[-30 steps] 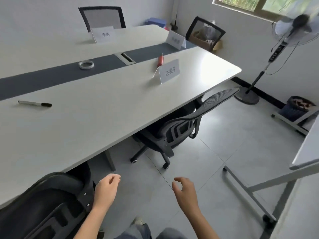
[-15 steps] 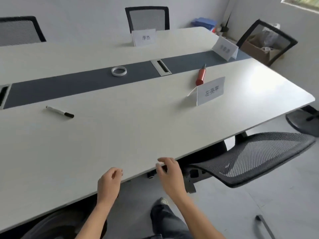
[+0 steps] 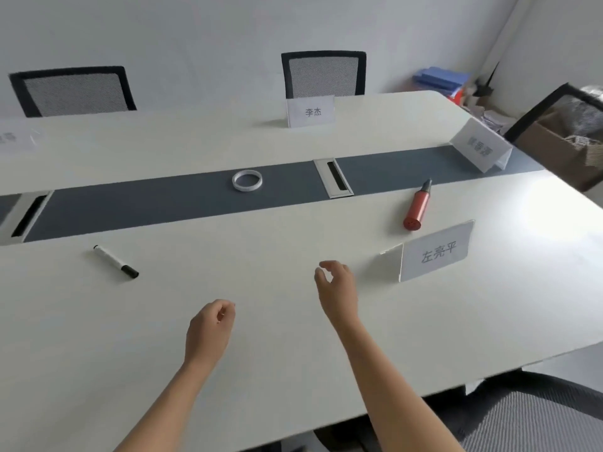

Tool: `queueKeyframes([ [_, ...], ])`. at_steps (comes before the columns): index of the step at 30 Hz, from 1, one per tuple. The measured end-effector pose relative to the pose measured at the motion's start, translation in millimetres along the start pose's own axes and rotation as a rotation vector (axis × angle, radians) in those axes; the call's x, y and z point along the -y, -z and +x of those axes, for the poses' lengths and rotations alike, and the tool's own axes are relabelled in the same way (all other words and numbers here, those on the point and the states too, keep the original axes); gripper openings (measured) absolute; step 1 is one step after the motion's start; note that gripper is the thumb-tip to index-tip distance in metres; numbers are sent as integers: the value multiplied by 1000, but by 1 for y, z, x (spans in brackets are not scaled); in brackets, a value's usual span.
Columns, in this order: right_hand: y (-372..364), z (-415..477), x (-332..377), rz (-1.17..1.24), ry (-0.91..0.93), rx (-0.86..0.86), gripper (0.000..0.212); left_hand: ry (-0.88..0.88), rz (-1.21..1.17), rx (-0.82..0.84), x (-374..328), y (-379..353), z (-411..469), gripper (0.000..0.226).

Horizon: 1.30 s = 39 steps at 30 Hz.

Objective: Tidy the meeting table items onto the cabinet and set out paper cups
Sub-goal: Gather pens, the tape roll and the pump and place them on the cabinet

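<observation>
On the white meeting table lie a black-capped marker at the left, a white tape ring on the grey centre strip, and a red cylinder at the right. A name card stands near the red cylinder; two others stand further back and at the far right. My left hand hovers over the table with loosely curled fingers, holding nothing. My right hand reaches forward, fingers curved and apart, empty, just left of the near name card.
Two mesh chairs stand at the table's far side, another at the near right. A blurred name card stands at the far left. Boxes and blue folders fill the right corner. Cable hatches sit in the centre strip.
I have stepped up to the table and turned left. Both hands rose from below the table edge to above the tabletop, the right one reaching further forward.
</observation>
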State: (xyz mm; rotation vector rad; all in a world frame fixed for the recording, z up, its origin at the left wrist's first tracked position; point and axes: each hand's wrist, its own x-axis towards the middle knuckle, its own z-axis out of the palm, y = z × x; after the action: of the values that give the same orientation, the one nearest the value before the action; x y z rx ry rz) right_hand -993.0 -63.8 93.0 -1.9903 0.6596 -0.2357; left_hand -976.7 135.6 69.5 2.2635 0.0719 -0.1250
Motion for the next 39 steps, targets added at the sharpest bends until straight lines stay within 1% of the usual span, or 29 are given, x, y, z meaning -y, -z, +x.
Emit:
queueKeyframes([
  [3,20,56,5,-48,-4,-66,26,-24,34,-25,-20,-3,43,17],
  [8,56,157,7,-272,8,-122,30,-94,67,-24,-47,-18,109,19],
  [10,71,199,5,-351,-25,-162,33,-110,93,-20,-53,-24,134,18],
  [13,86,253,-10,-466,-153,-226,41,-114,130,-19,-55,-32,170,18],
  [15,89,280,-29,-489,-310,-282,50,-117,150,-21,-53,-39,191,17],
  [17,90,297,-51,-479,-515,-319,58,-103,187,-24,-50,-47,209,13],
  [18,89,303,-61,-461,-588,-329,60,-95,213,-20,-48,-51,218,16],
  [19,87,308,-70,-443,-623,-337,61,-92,237,-13,-46,-57,226,19],
  [21,80,318,-81,-430,-594,-346,61,-92,271,-10,-45,-67,246,25],
  [23,67,326,-84,-463,-501,-334,61,-109,323,-6,-47,-77,268,30],
  [26,35,325,-79,-570,-319,-228,64,-146,409,2,-56,-92,305,39],
  [28,11,318,-74,-583,-229,-170,65,-169,460,16,-65,-100,332,44],
  [29,-1,314,-71,-578,-205,-152,66,-166,493,41,-69,-103,344,48],
  [32,-29,299,-63,-577,-156,-108,68,-90,585,196,-78,-108,369,55],
  [33,-36,294,-61,-589,-136,-90,68,-70,630,227,-78,-108,372,54],
  [35,-47,282,-57,-617,-90,-51,67,-74,740,210,-73,-107,367,47],
  [37,-53,270,-55,-610,-75,-24,67,-117,786,118,-62,-104,349,36],
  [39,-56,255,-52,-577,-86,-4,67,-220,769,-3,-45,-99,313,19],
])
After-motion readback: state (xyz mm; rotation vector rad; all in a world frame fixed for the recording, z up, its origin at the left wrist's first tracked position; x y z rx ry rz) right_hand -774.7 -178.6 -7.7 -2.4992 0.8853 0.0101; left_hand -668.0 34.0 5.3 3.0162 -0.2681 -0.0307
